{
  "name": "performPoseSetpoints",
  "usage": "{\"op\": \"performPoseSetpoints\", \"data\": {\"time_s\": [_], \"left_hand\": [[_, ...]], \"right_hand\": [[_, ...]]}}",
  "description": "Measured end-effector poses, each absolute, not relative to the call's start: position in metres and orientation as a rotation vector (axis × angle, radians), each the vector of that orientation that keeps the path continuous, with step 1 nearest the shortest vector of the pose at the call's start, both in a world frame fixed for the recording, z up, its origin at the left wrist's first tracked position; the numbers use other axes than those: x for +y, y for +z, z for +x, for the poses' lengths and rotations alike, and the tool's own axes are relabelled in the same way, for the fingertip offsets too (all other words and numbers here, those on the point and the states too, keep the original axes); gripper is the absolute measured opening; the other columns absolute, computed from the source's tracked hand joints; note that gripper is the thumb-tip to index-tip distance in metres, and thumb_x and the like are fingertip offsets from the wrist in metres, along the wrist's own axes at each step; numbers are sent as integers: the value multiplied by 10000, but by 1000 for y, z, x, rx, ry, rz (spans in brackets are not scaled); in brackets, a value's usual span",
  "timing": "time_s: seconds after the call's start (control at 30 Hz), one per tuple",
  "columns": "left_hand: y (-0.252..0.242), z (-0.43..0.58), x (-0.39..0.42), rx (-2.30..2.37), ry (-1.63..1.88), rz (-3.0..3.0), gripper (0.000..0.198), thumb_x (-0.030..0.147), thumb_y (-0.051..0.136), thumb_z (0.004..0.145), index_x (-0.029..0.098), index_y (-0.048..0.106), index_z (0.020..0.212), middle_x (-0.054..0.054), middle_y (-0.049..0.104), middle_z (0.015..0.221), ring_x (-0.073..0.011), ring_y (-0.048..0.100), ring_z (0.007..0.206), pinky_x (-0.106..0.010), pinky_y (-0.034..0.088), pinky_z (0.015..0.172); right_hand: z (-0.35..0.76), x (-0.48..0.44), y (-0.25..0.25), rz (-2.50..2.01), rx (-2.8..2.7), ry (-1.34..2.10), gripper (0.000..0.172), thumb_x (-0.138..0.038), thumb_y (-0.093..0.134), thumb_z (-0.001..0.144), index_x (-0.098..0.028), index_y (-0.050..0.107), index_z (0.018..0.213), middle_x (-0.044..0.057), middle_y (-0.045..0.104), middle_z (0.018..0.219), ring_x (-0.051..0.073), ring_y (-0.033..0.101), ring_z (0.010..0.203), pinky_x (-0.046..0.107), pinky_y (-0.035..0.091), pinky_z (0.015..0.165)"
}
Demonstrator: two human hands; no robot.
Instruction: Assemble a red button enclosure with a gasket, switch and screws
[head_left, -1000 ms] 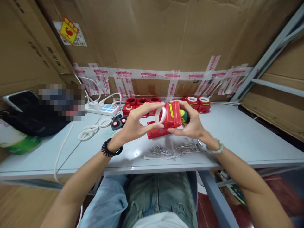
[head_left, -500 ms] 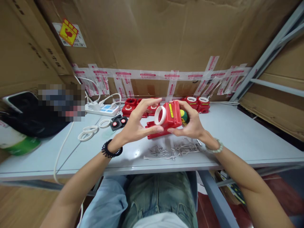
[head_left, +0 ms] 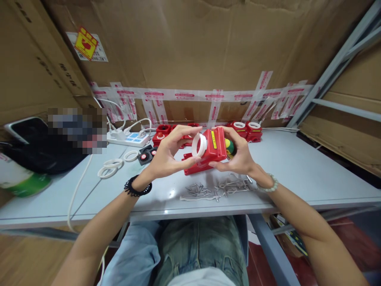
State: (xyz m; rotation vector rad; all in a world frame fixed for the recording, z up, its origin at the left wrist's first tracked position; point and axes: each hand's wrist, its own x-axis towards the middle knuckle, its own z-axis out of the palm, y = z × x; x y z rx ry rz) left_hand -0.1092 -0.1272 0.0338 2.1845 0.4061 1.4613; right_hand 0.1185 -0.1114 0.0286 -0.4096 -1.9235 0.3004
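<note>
A red housing (head_left: 216, 147) with a yellow label is tilted above the table, and my right hand (head_left: 239, 151) grips its right end. My left hand (head_left: 172, 153) has thumb and fingers closed around a white ring (head_left: 195, 147) at the round opening on the housing's left side. Whether the ring still touches the opening is hard to tell. Behind and below lies another red part (head_left: 192, 170) on the table. Beside my right palm shows a yellow-and-green object (head_left: 229, 147), mostly hidden. Several screws (head_left: 199, 189) lie on the table in front of the housing.
Loose white rings (head_left: 110, 169) and black parts with red-centred discs (head_left: 145, 156) lie at left. Behind them is a power strip (head_left: 131, 138) with cables. Red housings (head_left: 253, 132) stand along the cardboard wall (head_left: 190, 47). A metal shelf frame (head_left: 327, 75) rises at right.
My left hand has shifted slightly left with the white ring, which now stands further out from the housing. My right hand keeps hold of the housing, nearly still.
</note>
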Motion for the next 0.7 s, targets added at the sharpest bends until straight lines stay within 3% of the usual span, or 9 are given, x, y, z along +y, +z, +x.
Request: {"op": "performPoseSetpoints", "data": {"time_s": [0.3, 0.7], "left_hand": [[36, -109, -130, 469, 1474, 2181, 576, 229, 832, 744, 306, 648, 1283, -69, 590, 1199, -215, 590, 1132, -326, 575, 924], [32, -103, -130, 558, 1509, 2018, 416, 334, 829, 765, 196, 663, 1120, -57, 677, 1016, -161, 661, 909, -281, 574, 818]], "right_hand": [[118, -113, 29, -404, -1934, 269, 859, -379, 909, 526, -211, 536, 1281, 91, 681, 1172, 263, 694, 1011, 410, 584, 887], [120, -115, 31, -424, -1974, -65, 853, -454, 886, 548, -275, 516, 1296, 72, 681, 1140, 260, 672, 918, 436, 585, 783]]}}
